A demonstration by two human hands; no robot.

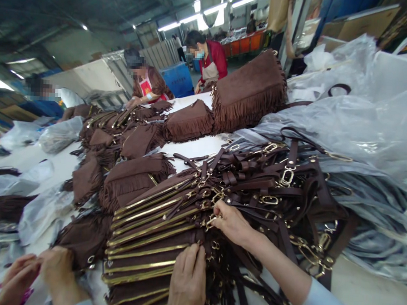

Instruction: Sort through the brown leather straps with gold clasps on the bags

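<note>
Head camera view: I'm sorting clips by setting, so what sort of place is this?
Probably a bag-making workshop or factory: a row of zippered brown bags, a heap of dark straps with gold-coloured clasps, and an aproned co-worker in red point to it.

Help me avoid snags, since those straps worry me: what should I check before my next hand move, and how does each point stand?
1. Right hand on the hardware: ok, fingertips at a gold clasp.
2. Clasp fully fastened: cannot tell, fingers partly cover it.
3. Left hand at the zipped brown pouches: ok.
4. Pouches lined up: ok, gold zippers side by side.
5. Dark brown straps separated: not ok, heaped across one another.
6. Co-worker's hands clear of mine: ok, apart at lower left.
</note>
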